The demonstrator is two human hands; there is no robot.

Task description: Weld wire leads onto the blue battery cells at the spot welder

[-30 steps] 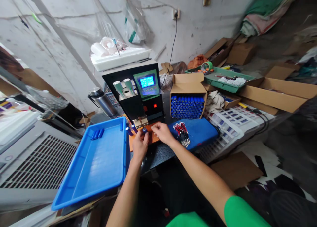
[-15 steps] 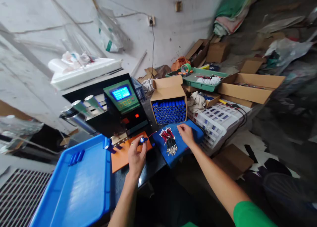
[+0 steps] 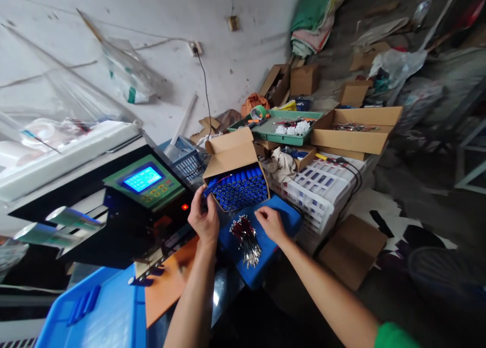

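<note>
While left hand pinches cylinder, slender wires

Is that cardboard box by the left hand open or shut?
Open: the cardboard box has its lid flap up, and blue cylinders show inside, beside the left hand.

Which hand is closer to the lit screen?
Left. The left hand is lower right of the lit screen; the right hand is farther right, over the blue pad.

The left fingers have moved beside the carton.
</note>
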